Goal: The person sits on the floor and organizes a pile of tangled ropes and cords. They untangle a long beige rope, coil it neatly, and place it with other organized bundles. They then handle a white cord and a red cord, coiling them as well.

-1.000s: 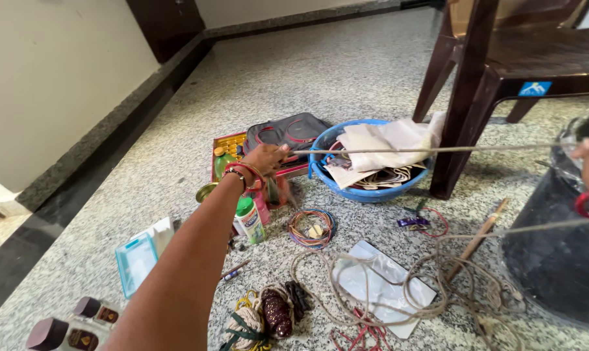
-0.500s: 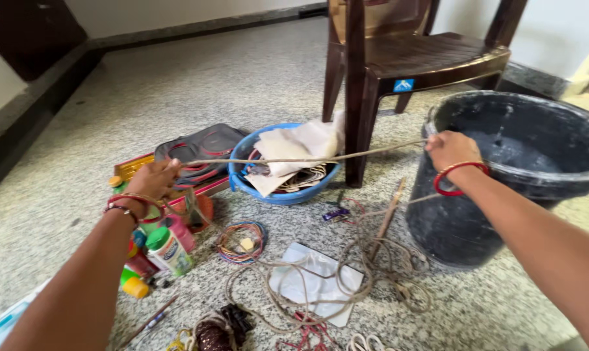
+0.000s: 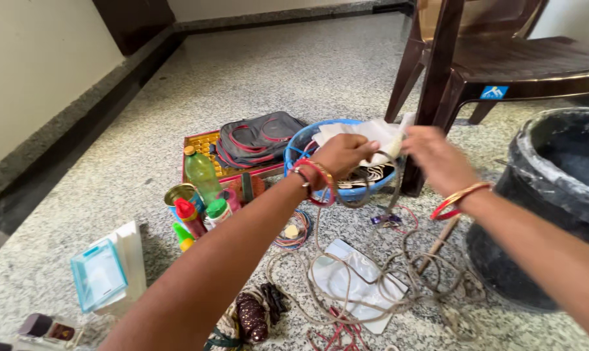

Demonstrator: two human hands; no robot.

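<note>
Both hands sit close together above the blue basin [image 3: 294, 153]: the left hand [image 3: 344, 153] is closed around a hanging loop of the tan rope [image 3: 366, 286], the right hand [image 3: 437, 159] pinches it alongside. Only a loop is gathered; most rope lies tangled on the floor [image 3: 294, 71] nearer, left of the black bucket [image 3: 548, 214].

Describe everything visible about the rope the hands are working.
The rope is thin, beige and looks like twisted fibre. Most of it lies in loose tangled loops on the speckled floor, partly over a white sheet and around a wooden stick. Strands rise from the pile to the left hand and right hand, which hold it close together above a blue tub, forming a hanging loop. Its ends cannot be made out.
</note>
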